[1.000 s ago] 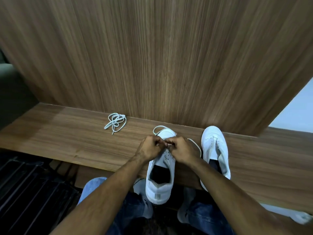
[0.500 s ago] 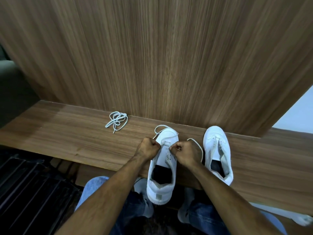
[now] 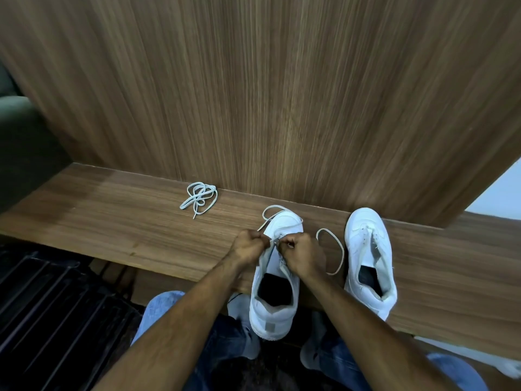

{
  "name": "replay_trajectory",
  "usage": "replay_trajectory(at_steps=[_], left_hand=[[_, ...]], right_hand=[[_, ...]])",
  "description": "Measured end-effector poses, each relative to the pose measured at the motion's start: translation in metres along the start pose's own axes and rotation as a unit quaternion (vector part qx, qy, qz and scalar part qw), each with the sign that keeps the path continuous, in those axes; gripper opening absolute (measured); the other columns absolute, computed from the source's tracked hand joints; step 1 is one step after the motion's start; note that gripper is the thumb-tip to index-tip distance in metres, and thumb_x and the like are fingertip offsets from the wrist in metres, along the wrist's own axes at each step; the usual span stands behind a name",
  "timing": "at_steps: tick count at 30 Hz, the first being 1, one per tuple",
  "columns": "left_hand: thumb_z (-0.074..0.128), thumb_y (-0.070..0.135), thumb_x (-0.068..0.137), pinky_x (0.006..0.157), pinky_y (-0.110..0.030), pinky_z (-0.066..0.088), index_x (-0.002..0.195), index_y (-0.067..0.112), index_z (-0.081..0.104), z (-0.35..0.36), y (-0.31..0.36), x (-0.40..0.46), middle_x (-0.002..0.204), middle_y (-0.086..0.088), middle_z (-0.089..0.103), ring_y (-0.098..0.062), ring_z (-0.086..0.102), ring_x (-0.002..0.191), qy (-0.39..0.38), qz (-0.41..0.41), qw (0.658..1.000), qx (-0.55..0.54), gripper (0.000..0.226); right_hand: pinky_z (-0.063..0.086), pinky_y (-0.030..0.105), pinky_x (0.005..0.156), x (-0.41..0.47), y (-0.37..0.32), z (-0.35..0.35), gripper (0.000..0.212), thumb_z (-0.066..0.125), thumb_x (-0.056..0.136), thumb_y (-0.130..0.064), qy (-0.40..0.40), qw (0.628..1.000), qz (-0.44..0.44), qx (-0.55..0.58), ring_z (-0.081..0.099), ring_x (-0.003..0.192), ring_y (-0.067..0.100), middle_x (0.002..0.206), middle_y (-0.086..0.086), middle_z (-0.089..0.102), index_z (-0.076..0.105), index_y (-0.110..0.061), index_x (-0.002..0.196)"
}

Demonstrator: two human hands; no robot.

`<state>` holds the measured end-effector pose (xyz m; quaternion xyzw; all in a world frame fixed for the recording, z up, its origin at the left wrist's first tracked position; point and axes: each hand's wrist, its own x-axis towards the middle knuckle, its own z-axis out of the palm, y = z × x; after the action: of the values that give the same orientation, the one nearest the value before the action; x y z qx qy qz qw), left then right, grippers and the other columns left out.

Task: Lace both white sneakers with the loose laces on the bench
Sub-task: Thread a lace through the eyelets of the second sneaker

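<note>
Both hands are curled tight, the left hand and right hand each pinching the lace over the near sneaker on the bench. The other sneaker sits beside it. A spare lace lies bunched by the wall.

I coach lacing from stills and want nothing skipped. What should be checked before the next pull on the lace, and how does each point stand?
1. Both hands on the lace: left hand and right hand pinch it over the near sneaker. Ok.
2. Sneaker supported: toe on the bench, heel overhanging the edge. Not ok.
3. Slack free: loops lie untangled beside the toe. Ok.
4. Lace through the right eyelets: hidden by fingers. Cannot tell.
5. Second lace ready: bundled on the bench. Ok.
6. Other sneaker: unlaced. Not ok.
</note>
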<state>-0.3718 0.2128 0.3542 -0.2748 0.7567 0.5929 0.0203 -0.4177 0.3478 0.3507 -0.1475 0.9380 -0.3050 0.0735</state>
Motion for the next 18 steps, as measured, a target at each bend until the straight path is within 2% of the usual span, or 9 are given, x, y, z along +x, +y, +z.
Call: replay_trajectory(at_steps=[2,4,9,11,14,18], left_hand=[[0.054,0.011,0.091,0.041,-0.015,0.042,0.075,0.013,0.063,-0.002,0.005,-0.005,0.06,-0.002,0.056,-0.007,0.05,0.044,-0.016,-0.044,0.995,-0.087,0.019],[0.054,0.016,0.094,0.04,-0.015,0.041,0.073,0.015,0.059,-0.003,0.008,-0.004,0.054,0.002,0.054,-0.005,0.048,0.039,-0.039,-0.062,0.99,-0.118,0.021],[0.055,0.009,0.091,0.04,-0.015,0.036,0.064,0.015,0.051,-0.003,0.013,0.002,0.045,0.003,0.049,-0.007,0.043,0.037,-0.042,-0.055,0.997,-0.046,0.029],[0.049,0.007,0.093,0.044,-0.018,0.038,0.07,0.013,0.054,-0.006,0.017,0.003,0.052,0.0,0.056,-0.01,0.049,0.043,-0.029,-0.051,0.997,-0.049,0.024],[0.041,0.01,0.098,0.046,-0.02,0.05,0.085,0.009,0.054,-0.017,0.029,0.005,0.061,-0.002,0.065,-0.014,0.064,0.051,-0.005,-0.058,0.984,-0.171,0.018],[0.033,0.014,0.103,0.044,-0.019,0.052,0.085,0.009,0.054,-0.049,0.066,0.007,0.059,0.0,0.069,-0.012,0.069,0.053,0.04,-0.018,0.917,-0.396,0.028]], right_hand=[[0.042,0.027,0.065,0.002,0.0,0.003,0.016,0.059,0.087,-0.036,-0.007,1.0,-0.014,-0.008,0.065,0.092,0.026,0.093,0.001,0.069,0.073,-0.029,0.089],[0.046,0.029,0.069,0.004,0.001,0.006,0.017,0.058,0.089,-0.036,-0.01,1.0,-0.022,-0.01,0.064,0.095,0.025,0.101,0.001,0.065,0.073,-0.029,0.092],[0.05,0.031,0.08,0.004,0.006,0.002,0.026,0.066,0.085,-0.036,-0.026,0.998,-0.032,0.037,0.063,0.101,0.019,0.113,-0.001,0.061,0.069,-0.026,0.109],[0.05,0.032,0.083,0.0,0.012,-0.002,0.037,0.071,0.081,-0.039,-0.025,0.997,-0.047,0.048,0.062,0.102,0.018,0.114,-0.001,0.06,0.066,-0.024,0.115],[0.049,0.035,0.088,-0.007,0.022,-0.004,0.05,0.073,0.077,-0.046,-0.052,0.996,-0.077,0.018,0.061,0.106,0.021,0.117,-0.001,0.057,0.062,-0.024,0.12],[0.043,0.03,0.097,-0.012,0.03,-0.005,0.069,0.073,0.074,-0.054,-0.063,0.993,-0.103,0.0,0.054,0.118,0.018,0.127,-0.004,0.054,0.055,-0.024,0.132]])
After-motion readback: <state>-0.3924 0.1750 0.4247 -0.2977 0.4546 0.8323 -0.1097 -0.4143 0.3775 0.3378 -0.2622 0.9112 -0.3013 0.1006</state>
